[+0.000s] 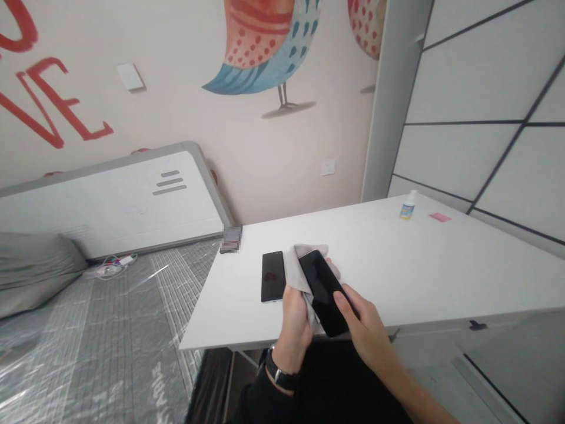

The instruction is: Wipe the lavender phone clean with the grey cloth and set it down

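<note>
I see the phone point(324, 291) w/ long axis diagonal, top end far-left, near end at right hand point(366, 330), which grips it; left hand point(295, 321) clutches cloth point(295, 268) under it, over desk point(424, 265).

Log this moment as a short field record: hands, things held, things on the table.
left hand: grips a grey cloth
right hand: holds a black slab phone, thumb on its screen
cloth and held phone: touching
white table: second black phone lying flat, small white bottle with yellow label, pink slip
left wrist: dark watch
</note>
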